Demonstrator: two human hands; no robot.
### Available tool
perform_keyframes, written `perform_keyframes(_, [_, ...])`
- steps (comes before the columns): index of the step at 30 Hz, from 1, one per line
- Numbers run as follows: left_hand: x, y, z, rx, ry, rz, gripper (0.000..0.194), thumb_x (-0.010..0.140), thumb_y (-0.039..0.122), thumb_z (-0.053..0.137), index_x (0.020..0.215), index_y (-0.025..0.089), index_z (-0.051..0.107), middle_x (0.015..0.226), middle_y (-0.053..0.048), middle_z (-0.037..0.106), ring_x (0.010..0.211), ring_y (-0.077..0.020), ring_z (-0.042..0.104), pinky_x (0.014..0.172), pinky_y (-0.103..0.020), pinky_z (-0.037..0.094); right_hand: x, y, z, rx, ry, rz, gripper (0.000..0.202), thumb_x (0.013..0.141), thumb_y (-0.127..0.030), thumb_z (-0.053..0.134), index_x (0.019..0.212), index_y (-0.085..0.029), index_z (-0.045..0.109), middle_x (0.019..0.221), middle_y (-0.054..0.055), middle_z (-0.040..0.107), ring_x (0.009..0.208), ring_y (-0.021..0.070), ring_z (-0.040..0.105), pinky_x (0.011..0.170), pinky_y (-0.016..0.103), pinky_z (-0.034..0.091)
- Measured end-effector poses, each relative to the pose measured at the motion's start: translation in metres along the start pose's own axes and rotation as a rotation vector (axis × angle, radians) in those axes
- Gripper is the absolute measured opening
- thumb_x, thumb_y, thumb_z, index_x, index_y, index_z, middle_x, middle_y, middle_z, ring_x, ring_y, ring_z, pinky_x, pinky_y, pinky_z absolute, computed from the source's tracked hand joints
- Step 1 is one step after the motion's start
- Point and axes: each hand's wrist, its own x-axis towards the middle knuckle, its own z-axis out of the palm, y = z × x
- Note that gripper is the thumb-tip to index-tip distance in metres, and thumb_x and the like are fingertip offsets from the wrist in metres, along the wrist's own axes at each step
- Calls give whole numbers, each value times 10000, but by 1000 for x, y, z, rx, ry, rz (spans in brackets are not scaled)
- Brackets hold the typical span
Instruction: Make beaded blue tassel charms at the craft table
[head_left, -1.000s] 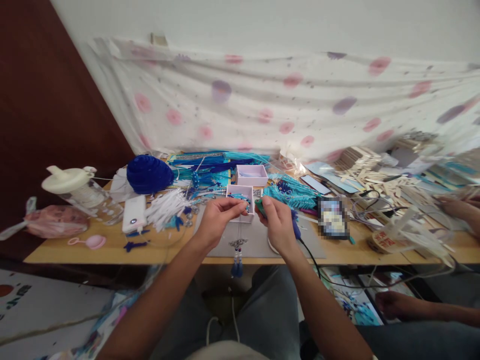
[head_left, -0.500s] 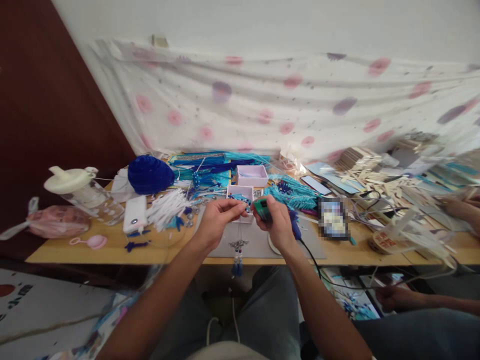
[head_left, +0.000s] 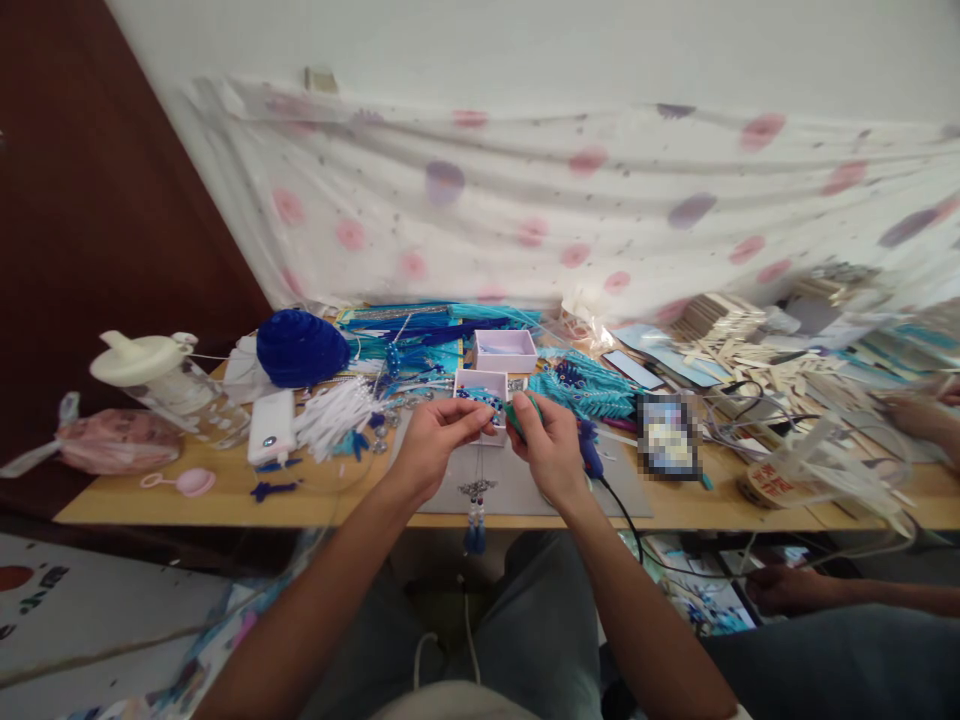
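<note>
My left hand (head_left: 439, 440) is closed in a pinch on a beaded pendant. Thin strands run down from the fingertips to its silver ornament (head_left: 478, 488), with white beads and blue tassels (head_left: 474, 538) hanging over the table edge. Close beside it, my right hand (head_left: 551, 450) is wrapped round green-handled pliers (head_left: 517, 412); the fingers hide most of the tool, including its jaws. Just beyond both hands stands a small white box (head_left: 489, 380) with blue beaded pieces (head_left: 474, 394) in it. A grey mat (head_left: 442, 490) lies beneath the hands.
A blue glue gun (head_left: 591, 450) with a black cord lies right of my right hand. Blue yarn (head_left: 300, 348), a white power bank (head_left: 271, 428) and white tassels (head_left: 337, 415) are at left. A co-worker's hand (head_left: 926, 420) is at far right, near wooden sticks (head_left: 750, 350).
My right hand has turned and closed further round the pliers, so less of the green handles shows. My left hand and the hanging pendant have stayed nearly in place.
</note>
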Motion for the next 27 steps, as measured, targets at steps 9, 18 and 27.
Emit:
perform_keyframes(9, [1, -2, -2, 2, -10, -4, 271, 638, 385, 884, 757, 164, 780, 737, -43, 743, 705, -135, 658, 739, -258, 500, -2, 4, 2, 142, -93, 47, 410, 982, -444, 482, 644, -213, 461, 570, -31, 451, 529, 117, 393, 488, 250, 281])
perform_keyframes(18, [1, -3, -2, 18, -10, -2, 277, 635, 391, 882, 757, 165, 779, 741, -49, 741, 704, -145, 657, 737, -271, 499, -2, 5, 2, 155, -112, 51, 354, 961, -396, 486, 655, -217, 477, 571, -34, 458, 515, 119, 394, 483, 254, 281])
perform_keyframes(27, [0, -3, -1, 26, -30, 12, 253, 653, 380, 875, 752, 168, 781, 729, -42, 738, 694, -136, 650, 728, -258, 501, -1, 5, 2, 67, -102, 39, 439, 981, -506, 487, 652, -218, 446, 579, -33, 437, 537, 120, 399, 496, 252, 296])
